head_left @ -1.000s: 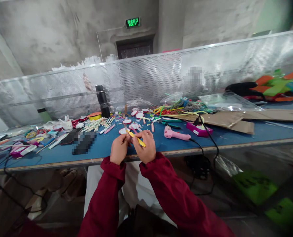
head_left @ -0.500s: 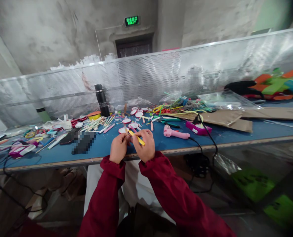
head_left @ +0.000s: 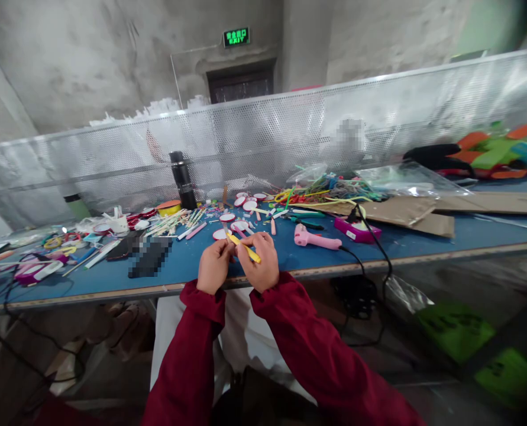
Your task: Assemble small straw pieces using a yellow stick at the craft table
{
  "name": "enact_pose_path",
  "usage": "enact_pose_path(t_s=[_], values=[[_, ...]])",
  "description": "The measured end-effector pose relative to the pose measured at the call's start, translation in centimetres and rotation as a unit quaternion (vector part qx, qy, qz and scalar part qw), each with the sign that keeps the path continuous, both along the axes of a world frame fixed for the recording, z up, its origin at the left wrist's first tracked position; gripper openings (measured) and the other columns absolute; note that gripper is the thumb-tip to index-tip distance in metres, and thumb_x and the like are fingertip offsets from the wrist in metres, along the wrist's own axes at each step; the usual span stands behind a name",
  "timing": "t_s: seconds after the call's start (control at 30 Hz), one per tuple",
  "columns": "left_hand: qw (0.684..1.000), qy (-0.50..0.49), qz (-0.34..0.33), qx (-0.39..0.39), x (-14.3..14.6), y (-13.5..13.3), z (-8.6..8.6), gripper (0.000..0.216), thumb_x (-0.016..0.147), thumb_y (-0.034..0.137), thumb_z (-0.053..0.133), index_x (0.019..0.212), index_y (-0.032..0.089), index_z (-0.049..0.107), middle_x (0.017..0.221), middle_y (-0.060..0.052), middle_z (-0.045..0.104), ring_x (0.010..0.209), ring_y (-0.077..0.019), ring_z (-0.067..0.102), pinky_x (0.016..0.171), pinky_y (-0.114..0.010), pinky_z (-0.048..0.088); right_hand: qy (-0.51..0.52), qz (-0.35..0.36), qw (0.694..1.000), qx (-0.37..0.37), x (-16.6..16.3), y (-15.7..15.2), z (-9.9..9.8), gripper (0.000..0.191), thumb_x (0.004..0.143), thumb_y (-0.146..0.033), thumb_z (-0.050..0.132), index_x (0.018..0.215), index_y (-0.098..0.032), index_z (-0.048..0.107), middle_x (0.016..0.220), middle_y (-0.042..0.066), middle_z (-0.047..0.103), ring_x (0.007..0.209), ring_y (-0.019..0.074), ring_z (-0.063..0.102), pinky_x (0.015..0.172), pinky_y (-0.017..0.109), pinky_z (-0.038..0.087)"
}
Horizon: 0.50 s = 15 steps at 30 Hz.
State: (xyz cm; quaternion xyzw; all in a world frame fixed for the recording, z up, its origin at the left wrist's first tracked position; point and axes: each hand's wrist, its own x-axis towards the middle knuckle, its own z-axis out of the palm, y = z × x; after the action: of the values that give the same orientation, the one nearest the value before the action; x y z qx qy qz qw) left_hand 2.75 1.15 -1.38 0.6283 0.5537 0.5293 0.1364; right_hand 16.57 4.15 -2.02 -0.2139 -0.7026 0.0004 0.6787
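Observation:
At the table's front edge, my left hand [head_left: 213, 266] and my right hand [head_left: 260, 260] meet with their fingertips close together. Across the fingers of the right hand lies a slim yellow tool [head_left: 248, 249], gripped with its tip pointing up and left toward the other hand. My left fingers are pinched on something small that I cannot make out. Just beyond the fingertips lie round white pieces with red rims [head_left: 226, 218] and thin pink sticks [head_left: 196, 231].
To the right are a pink glue gun [head_left: 316, 238] with a black cord, a purple box [head_left: 357, 231], and dark green pliers [head_left: 306, 223]. A black bottle [head_left: 183, 180] stands behind. A dark phone [head_left: 150, 257] lies at left. Coloured cords [head_left: 334, 190] and cardboard [head_left: 405, 211] occupy the back right.
The yellow tool has shifted slightly up and left in my right hand. Both hands otherwise stay in nearly the same place.

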Motion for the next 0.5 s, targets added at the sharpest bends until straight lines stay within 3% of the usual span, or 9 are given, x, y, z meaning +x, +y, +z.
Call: enact_pose_path(t_s=[0.5], values=[[1.000,-0.004,-0.008,0.004,0.17,-0.16,0.17,0.027,0.094,0.034,0.051,0.077,0.018,0.065,0.067,0.001,0.063,0.066,-0.0141,0.055,0.065,-0.024,0.041,-0.014,0.006,1.000,-0.010,0.07,-0.05,0.05,0.011,0.093,-0.021,0.057,0.084,-0.025,0.057,0.076,0.000,0.070,0.074,0.0200,0.064,0.090,0.042,0.046]])
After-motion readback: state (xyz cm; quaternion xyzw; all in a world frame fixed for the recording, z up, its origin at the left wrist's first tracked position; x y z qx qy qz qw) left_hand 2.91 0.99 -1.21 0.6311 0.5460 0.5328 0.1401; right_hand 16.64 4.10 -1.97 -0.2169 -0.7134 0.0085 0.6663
